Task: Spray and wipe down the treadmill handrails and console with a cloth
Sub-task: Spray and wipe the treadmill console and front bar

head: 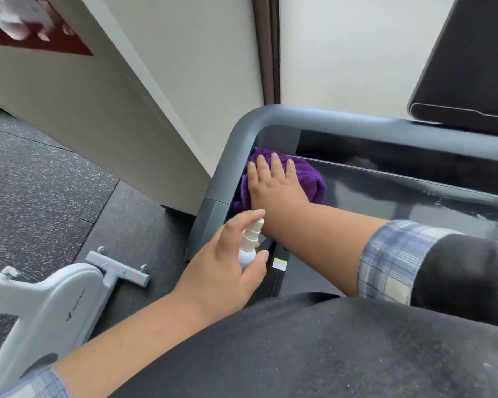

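My right hand [273, 182] lies flat, fingers spread, on a purple cloth [314, 176], pressing it onto the glossy black console panel [385, 191] at its left end. The cloth sits just inside the grey handrail [233, 156], which curves around the console's corner. My left hand [227, 262] holds a small white spray bottle [249, 245] upright below the right wrist, index finger over its nozzle. A wet smear shows on the panel's right part.
A dark screen [472, 67] rises at the upper right. A white exercise machine [49, 297] stands on the speckled rubber floor [41, 182] at the lower left. A cream wall [98, 110] runs close to the handrail's left side.
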`<state>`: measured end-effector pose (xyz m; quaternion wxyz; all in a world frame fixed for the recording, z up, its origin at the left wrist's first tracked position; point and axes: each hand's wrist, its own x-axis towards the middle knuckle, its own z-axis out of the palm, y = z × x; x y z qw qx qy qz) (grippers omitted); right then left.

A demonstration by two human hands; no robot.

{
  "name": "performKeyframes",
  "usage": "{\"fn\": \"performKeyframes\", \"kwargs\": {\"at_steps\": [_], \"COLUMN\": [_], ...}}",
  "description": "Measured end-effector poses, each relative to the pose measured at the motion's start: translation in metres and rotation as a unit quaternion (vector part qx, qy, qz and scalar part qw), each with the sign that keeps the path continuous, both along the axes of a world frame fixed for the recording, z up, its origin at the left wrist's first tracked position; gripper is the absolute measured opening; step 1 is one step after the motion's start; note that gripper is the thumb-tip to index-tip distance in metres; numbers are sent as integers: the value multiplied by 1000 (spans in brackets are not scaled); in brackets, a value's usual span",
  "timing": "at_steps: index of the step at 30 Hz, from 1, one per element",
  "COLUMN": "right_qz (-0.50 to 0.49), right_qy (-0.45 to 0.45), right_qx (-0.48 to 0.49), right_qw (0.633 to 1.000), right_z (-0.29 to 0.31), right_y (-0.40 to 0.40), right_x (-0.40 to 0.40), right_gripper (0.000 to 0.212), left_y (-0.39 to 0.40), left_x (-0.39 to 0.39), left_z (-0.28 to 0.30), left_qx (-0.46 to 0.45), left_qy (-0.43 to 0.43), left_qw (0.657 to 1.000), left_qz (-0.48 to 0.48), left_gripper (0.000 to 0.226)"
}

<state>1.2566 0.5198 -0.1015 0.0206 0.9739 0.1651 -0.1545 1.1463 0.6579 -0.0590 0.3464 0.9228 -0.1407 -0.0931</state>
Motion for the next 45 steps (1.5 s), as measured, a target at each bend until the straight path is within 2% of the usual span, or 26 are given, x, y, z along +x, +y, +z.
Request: {"fn": "performKeyframes", "kwargs": {"at_steps": [5,11,17,21,25,28,32,36,45], "right_qz": [17,-112,-251,-319,-301,-261,-258,-315,-476], "right_qy": [20,28,19,9,1,9,0,-19,-20], "right_qx": [21,96,100,83,67,78,111,121,73], "right_qw": [999,989,963,944,951,962,960,941,876], "right_z": [4,4,0,2,-1,-5,-7,-4,0], "right_y": [-40,-123,-218,-263,-248,-233,-248,-305,-470], "right_x": [-10,-34,-91,-120,-109,-96,-107,-142,-232], "right_gripper": [86,84,84,82,81,78,74,73,74], "left_y": [-24,-69,-105,-123,-141,-159,-197,-234,-297], "left_x": [12,25,31,32,31,23,12,-4,-46], "left_z": [0,3,0,9,11,6,3,10,11], "left_qx": [-1,-36,-37,-34,-23,-29,-37,-46,-39], "left_qy": [3,2,-2,7,-4,-4,-2,4,42], "left_qw": [999,992,984,981,977,972,967,964,973], "left_qz": [-46,-121,-173,-192,-210,-232,-253,-263,-224], "left_gripper": [67,57,71,70,71,78,81,70,71]}}
